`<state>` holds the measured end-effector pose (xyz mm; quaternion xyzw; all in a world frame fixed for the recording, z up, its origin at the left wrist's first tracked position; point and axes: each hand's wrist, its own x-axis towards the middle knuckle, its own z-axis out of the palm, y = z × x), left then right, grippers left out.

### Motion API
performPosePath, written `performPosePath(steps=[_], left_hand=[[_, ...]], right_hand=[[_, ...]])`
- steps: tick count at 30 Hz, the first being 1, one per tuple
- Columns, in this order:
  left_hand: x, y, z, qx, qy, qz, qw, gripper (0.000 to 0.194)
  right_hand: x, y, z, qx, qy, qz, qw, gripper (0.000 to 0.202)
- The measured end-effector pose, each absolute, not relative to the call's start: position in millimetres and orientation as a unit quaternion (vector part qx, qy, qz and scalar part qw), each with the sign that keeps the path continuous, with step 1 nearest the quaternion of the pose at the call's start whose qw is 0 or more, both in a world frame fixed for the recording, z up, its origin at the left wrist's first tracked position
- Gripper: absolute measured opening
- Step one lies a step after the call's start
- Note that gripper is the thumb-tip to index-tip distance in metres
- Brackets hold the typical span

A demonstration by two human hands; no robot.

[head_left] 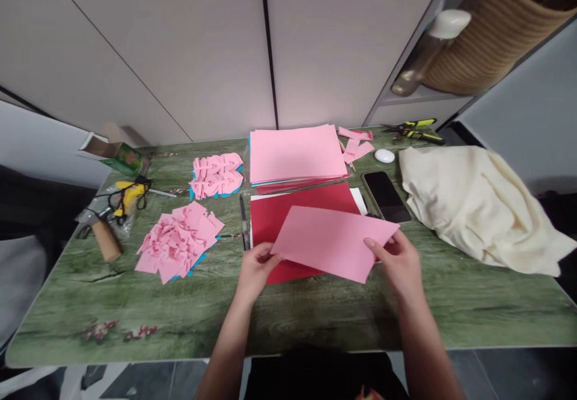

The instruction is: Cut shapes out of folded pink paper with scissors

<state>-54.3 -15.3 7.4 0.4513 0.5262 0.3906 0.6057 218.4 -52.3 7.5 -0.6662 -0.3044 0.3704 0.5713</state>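
Observation:
A pink sheet of paper (329,240) is held up in front of me, tilted, over a red sheet (270,216) that lies on the table. My left hand (259,270) pinches its lower left corner between thumb and fingers. At the right edge, my right hand (399,258) grips the same sheet, thumb on top and fingers behind. White paper (359,200) peeks out from under the red sheet. Behind it lies a stack of pink sheets (295,153). A black pen (244,222) rests left of the red sheet.
Pink paper scraps (178,240) and pink cut-out shapes (217,174) lie to the left. Farther left are a yellow glue gun (128,198) and a green box (126,158). At right sit a phone (386,196), a white oval object (384,156), pliers (417,130) and cream cloth (473,207).

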Motion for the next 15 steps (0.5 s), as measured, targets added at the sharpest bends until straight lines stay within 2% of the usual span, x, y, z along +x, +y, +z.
performPosePath(steps=[4,10,12,15], left_hand=[[-58,-15,7,0.391,0.529,0.426,0.621,0.022],[-66,-10,2,0.216,0.478,0.495,0.693,0.028],[-66,-10,1,0.143,0.425,0.518,0.729,0.028],[-53,-17,4,0.064,0.345,0.515,0.782,0.041]], right_hand=[[219,-58,8,-0.717,-0.347,0.257,0.547,0.028],[215,-81,4,-0.770,-0.476,0.094,0.415,0.037],[208,-85,7,-0.749,-0.489,0.108,0.434,0.034],[187,-85,18,-0.709,-0.429,0.178,0.530,0.028]])
